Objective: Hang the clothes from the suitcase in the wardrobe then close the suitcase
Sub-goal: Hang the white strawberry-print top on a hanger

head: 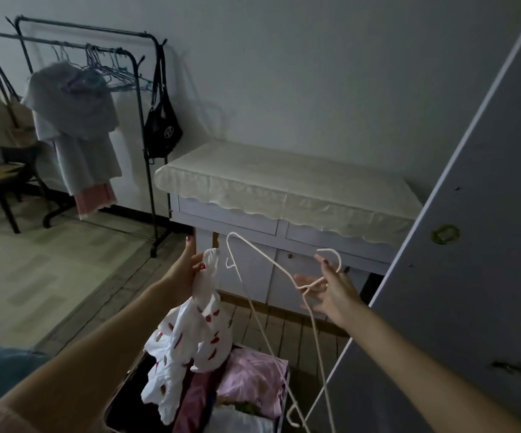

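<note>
My left hand (187, 270) grips the top of a white garment with red prints (190, 335), which hangs down over the open suitcase (127, 395). In the suitcase lie a pink patterned cloth (253, 382) and other folded clothes. My right hand (331, 292) holds a thin white wire hanger (265, 264) near its hook, its fingers spread, the hanger slanting between both hands. The grey wardrobe door (471, 245) stands open at the right.
A black clothes rack (146, 98) with hung garments, spare hangers and a black bag (162, 132) stands at the back left. A low cabinet under a cream cloth (284, 185) lines the wall. A chair (5, 173) is at the far left. Wooden floor lies between.
</note>
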